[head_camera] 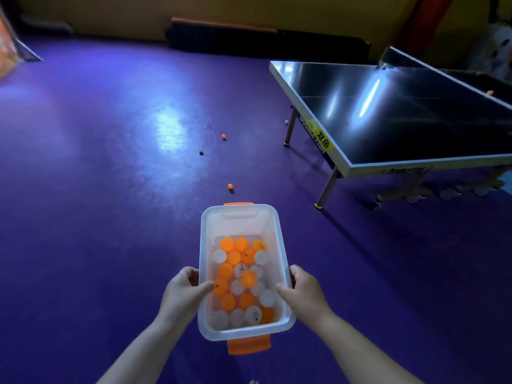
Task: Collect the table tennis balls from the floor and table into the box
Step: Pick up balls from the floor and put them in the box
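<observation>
Translucent plastic storage box (204, 245), rectangular, with an orange latch (248, 344) at the near short end and another at the far end. Its long axis runs away from the person and its open top faces up.

- Position: held over the purple floor (97, 189) between both hands, which sit on the long walls nearer the near end.
- Left hand (184, 289): grips the left wall, thumb hooked over the rim into the box, fingers curled round the outside.
- Right hand (303, 291): grips the right wall the same way.
- Contents: orange and white table tennis balls (241, 278) cover the bottom.
- Floor ahead: two orange balls (230, 186) and two white balls (201, 151), scattered well apart.
- Right: a dark tennis table (401, 112), with an orange ball at its far right edge.
</observation>
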Tool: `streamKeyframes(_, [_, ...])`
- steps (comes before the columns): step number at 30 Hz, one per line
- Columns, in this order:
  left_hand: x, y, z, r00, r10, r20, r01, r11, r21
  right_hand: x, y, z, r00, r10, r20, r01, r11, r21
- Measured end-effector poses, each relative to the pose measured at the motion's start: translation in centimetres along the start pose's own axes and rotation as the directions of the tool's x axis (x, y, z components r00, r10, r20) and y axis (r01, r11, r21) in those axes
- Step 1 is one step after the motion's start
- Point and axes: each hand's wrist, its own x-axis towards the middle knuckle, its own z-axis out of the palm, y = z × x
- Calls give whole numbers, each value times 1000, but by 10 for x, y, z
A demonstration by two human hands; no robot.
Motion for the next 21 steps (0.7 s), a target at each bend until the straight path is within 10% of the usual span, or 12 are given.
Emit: streamKeyframes(21, [454, 141, -182, 985, -102, -141, 102, 995, -6, 444, -274, 97, 991, -70, 115, 69, 997, 18])
